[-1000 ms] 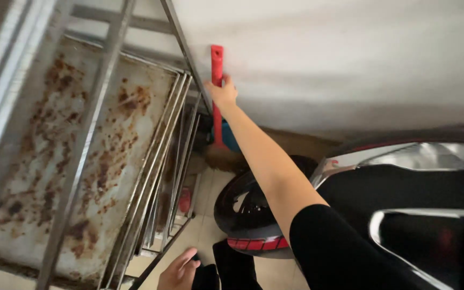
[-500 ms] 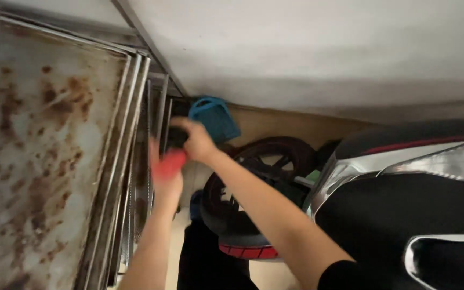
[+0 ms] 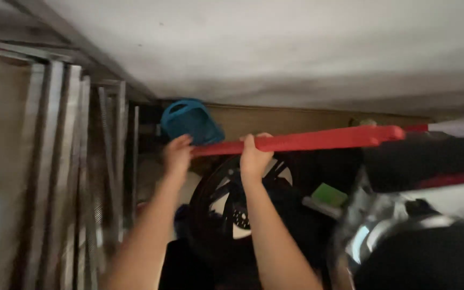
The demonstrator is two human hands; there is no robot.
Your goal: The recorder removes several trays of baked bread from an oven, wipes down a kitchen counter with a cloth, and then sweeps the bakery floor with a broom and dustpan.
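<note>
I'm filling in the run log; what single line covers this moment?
left hand: grips red bar end | right hand: grips bar beside it | bar: level, above black wheel

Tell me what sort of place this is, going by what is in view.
Probably a garage or storage corner. A motor scooter with a black front wheel stands by a white wall, and a metal rack runs along the other side. Both hands, left hand and right hand, grip a long red bar.

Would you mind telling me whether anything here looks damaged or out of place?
Nothing clearly stands out. Both hands, left hand and right hand, grip a long red bar held level above a black wheel; the picture is too blurred to judge damage.
</note>
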